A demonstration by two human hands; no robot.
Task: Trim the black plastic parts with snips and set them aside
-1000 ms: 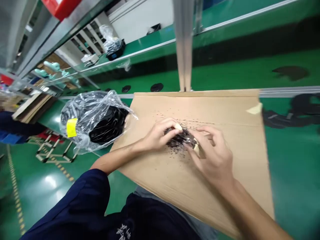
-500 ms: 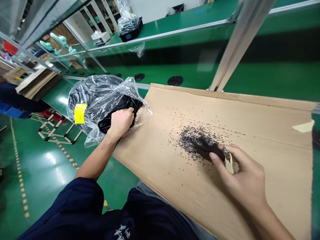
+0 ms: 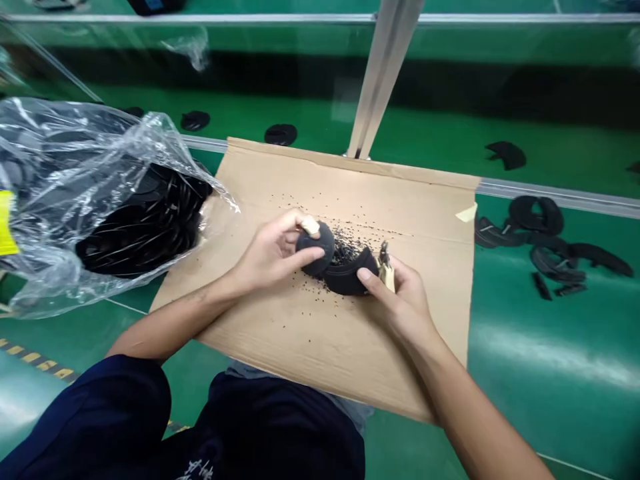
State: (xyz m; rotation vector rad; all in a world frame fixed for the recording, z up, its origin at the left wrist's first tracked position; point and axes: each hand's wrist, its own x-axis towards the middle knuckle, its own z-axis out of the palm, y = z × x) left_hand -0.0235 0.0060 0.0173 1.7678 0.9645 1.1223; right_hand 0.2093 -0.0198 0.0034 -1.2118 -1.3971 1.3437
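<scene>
1. Left hand (image 3: 273, 252): curled firmly around a black foam pad (image 3: 316, 248), which sits just above a cardboard sheet (image 3: 400, 200).
2. Right hand (image 3: 400, 303): narrow pinch on a small beige-handled trimming tool (image 3: 387, 275), just beside the pad's curved edge.
3. Pad: judged light, soft and compressible; best held across its broad body. Black foam crumbs (image 3: 345, 253) surround it.
4. Clear plastic bag (image 3: 65, 120): holds stacked black foam pads (image 3: 150, 220). Further black foam pieces (image 3: 545, 253) lie on the green tabletop (image 3: 565, 347).
</scene>
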